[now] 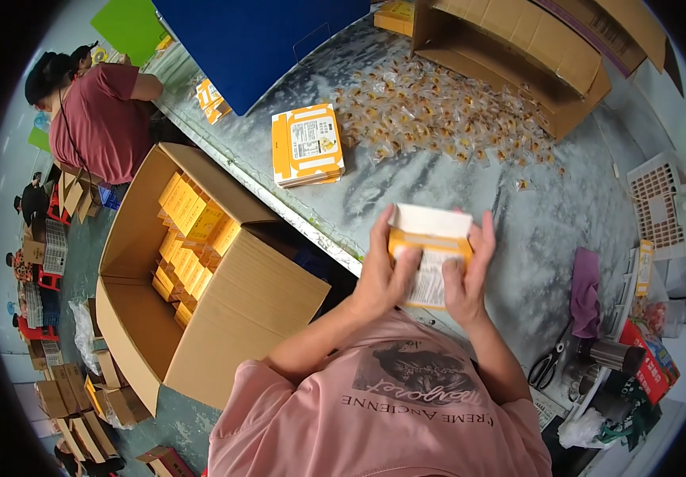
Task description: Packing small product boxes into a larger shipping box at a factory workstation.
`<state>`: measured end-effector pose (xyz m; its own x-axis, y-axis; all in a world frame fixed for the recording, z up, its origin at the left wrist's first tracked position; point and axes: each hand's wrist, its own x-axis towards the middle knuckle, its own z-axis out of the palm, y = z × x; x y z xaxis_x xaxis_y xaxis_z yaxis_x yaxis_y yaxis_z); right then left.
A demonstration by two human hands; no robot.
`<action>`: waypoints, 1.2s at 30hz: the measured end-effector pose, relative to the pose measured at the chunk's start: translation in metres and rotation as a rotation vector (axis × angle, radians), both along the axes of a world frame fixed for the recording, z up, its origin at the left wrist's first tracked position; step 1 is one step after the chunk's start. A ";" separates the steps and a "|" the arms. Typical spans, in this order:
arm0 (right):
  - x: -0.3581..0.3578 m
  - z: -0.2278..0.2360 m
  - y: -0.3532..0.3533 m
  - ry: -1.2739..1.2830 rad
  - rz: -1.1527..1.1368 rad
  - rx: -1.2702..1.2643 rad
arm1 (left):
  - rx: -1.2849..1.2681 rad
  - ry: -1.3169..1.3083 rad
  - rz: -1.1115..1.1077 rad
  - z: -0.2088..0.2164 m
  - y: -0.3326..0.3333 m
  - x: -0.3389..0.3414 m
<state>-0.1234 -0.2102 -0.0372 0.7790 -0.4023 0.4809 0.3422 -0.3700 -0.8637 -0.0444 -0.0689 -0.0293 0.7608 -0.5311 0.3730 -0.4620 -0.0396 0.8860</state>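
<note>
Between my two hands is a small yellow and white carton (430, 270), held over the table's near edge with its white end flap standing up. My left hand (390, 266) grips its left side, thumb across the printed face. On the opposite side my right hand (466, 278) holds it, thumb on the face and fingers along the edge. Whether anything is inside the carton cannot be seen. Beyond my hands lies a stack of flat yellow and white cartons (308, 147). Many small clear-wrapped pieces (446, 111) spread over the grey table (549, 215) behind it.
A big open cardboard box (239, 318) with several yellow cartons (192, 230) stands at my left. Another cardboard box (517, 56) lies tipped at the back. To the right are a purple cloth (586, 290), scissors (545, 367) and a white crate (660, 203). A person (100, 119) sits far left.
</note>
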 end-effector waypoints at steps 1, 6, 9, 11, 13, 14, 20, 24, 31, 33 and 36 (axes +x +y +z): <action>0.005 -0.011 -0.003 0.072 0.001 0.122 | -0.028 0.190 0.032 0.003 0.000 0.009; 0.024 -0.018 0.000 0.476 0.148 0.548 | 0.030 0.338 0.055 -0.009 -0.002 0.037; 0.037 -0.035 -0.013 0.517 0.263 1.251 | 0.042 0.879 -0.135 0.007 0.016 0.054; 0.042 -0.039 -0.015 0.525 0.282 1.266 | 0.050 0.668 -0.115 0.002 0.032 0.061; 0.047 -0.042 -0.012 0.543 0.315 1.285 | 0.149 0.300 -0.087 0.004 0.053 0.066; 0.048 -0.048 -0.011 0.555 0.355 1.347 | 0.146 0.297 -0.062 0.013 0.060 0.063; 0.056 -0.044 0.011 0.728 0.424 1.283 | 0.482 -0.707 -0.314 0.042 0.095 0.064; 0.076 -0.024 0.043 0.872 0.487 1.252 | 0.493 -0.762 -0.268 0.067 0.139 0.067; 0.121 -0.025 0.061 0.924 0.725 1.079 | 0.469 -0.535 0.474 0.122 0.272 0.101; 0.121 -0.048 0.055 0.953 0.649 1.082 | 0.619 -0.525 0.669 0.124 0.307 0.118; 0.116 -0.065 0.054 0.999 0.557 1.091 | 0.849 -0.365 0.741 0.058 0.354 0.151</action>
